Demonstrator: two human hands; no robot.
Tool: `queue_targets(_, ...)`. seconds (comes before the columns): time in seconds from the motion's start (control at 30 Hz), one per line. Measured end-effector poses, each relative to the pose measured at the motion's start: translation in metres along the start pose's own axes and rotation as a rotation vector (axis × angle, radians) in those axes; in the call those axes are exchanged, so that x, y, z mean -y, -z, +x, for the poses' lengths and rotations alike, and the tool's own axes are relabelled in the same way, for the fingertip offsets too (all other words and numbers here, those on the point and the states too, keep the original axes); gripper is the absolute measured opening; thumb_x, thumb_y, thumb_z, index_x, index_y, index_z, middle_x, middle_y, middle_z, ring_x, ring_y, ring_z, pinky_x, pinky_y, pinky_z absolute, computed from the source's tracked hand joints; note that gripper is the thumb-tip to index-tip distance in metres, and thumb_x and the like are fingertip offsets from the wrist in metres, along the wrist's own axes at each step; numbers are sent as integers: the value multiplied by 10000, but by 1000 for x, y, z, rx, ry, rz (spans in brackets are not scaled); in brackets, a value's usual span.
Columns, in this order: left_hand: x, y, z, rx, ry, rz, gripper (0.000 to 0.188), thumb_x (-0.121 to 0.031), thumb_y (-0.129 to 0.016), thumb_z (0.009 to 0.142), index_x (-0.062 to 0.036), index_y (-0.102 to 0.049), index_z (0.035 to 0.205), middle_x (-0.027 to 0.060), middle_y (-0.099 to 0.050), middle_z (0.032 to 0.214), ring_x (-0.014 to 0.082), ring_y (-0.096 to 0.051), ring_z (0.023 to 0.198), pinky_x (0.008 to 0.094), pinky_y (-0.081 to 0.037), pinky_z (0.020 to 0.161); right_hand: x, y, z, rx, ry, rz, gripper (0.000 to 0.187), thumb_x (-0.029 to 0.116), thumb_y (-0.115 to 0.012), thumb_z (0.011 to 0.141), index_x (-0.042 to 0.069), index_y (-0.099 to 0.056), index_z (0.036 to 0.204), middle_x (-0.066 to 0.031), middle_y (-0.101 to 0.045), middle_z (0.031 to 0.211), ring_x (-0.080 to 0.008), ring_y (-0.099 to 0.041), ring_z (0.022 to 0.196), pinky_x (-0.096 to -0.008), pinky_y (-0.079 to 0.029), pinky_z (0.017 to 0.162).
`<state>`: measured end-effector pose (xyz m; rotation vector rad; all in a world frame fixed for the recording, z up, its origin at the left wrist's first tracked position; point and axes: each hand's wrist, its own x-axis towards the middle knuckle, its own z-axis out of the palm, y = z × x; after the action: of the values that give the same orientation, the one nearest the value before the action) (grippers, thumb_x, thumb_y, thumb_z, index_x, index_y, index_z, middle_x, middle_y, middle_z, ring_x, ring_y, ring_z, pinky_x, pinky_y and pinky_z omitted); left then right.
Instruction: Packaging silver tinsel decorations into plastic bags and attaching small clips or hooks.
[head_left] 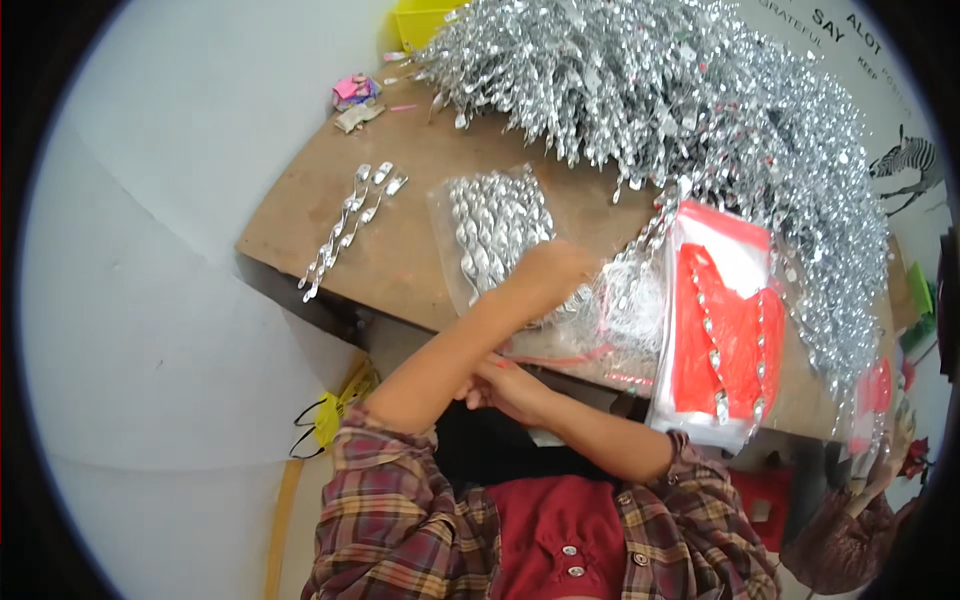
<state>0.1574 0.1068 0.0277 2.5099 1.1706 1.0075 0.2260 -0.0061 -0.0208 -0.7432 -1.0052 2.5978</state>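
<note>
My left hand, frame centre, rests curled on a clear plastic packet of twisted silver foil spirals; grasp cannot be told. My right hand, lower centre, loosely curled, contents hidden. Right: red-and-white flat packets. Top: heap of glittering silver spirals. Upper left: loose spirals on brown board.

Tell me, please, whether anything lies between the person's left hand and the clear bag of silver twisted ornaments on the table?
Nothing visible does: the left hand already rests on the clear bag of silver ornaments, at its right edge.
</note>
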Motion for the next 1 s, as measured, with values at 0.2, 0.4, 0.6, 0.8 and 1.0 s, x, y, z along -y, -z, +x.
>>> queue_targets(0.2, -39, 63, -125, -354, 249, 259, 206, -108, -625, 788, -69, -618, 990, 99, -623, 1045, 261, -612, 868, 370, -473, 752, 5, -5, -35, 382, 14, -764, 370, 316, -576, 904, 56, -560, 1166, -54, -630, 838, -107, -571, 723, -263, -471, 690)
queue_targets(0.4, -53, 40, -198, -533, 1119, -696, 208, -176, -650, 845, 15, -587, 895, 83, -640, 839, 126, -574, 675, 245, -462, 611, 39, 2, -75, -78, 368, -971, 113, 139, -603, 856, 32, -614, 891, -60, -606, 786, -152, -586, 748, -288, -470, 704)
queue_targets(0.6, -52, 37, -189, -203, 1053, -888, 237, -244, -559, 884, -30, -649, 836, 20, -634, 724, 66, -544, 576, 178, -365, 510, 34, -10, -43, -274, 541, -1197, 109, 95, -631, 825, 31, -609, 911, -77, -597, 799, -181, -589, 751, -299, -461, 668)
queue_targets(0.8, -64, 34, -186, -300, 1120, -1031, 292, -230, -502, 892, -10, -657, 780, 33, -622, 679, 86, -526, 535, 206, -381, 495, 17, -10, -25, -359, 823, -1525, 143, 120, -672, 751, 63, -584, 849, -97, -590, 756, -295, -588, 714, -377, -449, 633)
queue_targets(1.0, -57, 23, -194, -172, 1024, -472, 320, -242, -499, 895, 9, -659, 777, 39, -643, 642, 97, -520, 517, 240, -402, 489, 12, -9, -20, -350, 859, -1612, 133, 108, -669, 707, 61, -552, 751, -109, -588, 741, -318, -561, 672, -388, -434, 608)
